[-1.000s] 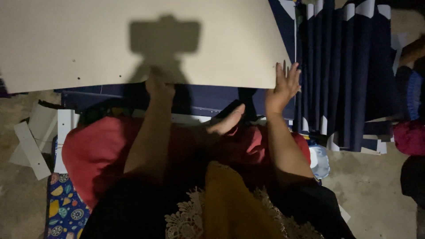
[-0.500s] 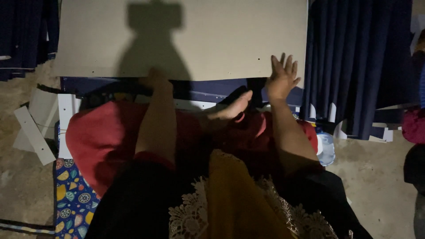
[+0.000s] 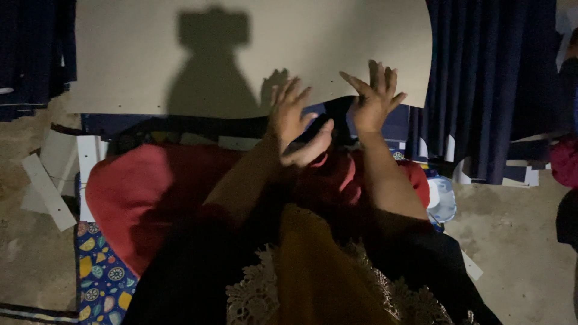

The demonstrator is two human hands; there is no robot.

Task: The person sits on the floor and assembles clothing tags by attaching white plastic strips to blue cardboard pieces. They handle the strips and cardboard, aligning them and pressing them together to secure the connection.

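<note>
A large pale cardboard sheet lies flat in front of me, its near edge over my lap. My left hand is raised with fingers spread at that near edge, near the middle. My right hand is spread too, its fingers against the sheet's lower right part. Neither hand grips anything. My bare foot shows just below the left hand, on red cloth over my legs.
Dark blue folded sheets stand stacked at the right and at the far left. White cardboard strips lie on the concrete floor at left. A patterned mat is under me. Another person's red sleeve shows at the right edge.
My left hand has moved right along the sheet's edge, lifted and opened its fingers. The sheet has shifted left relative to me. My right hand stays spread near the right corner.
</note>
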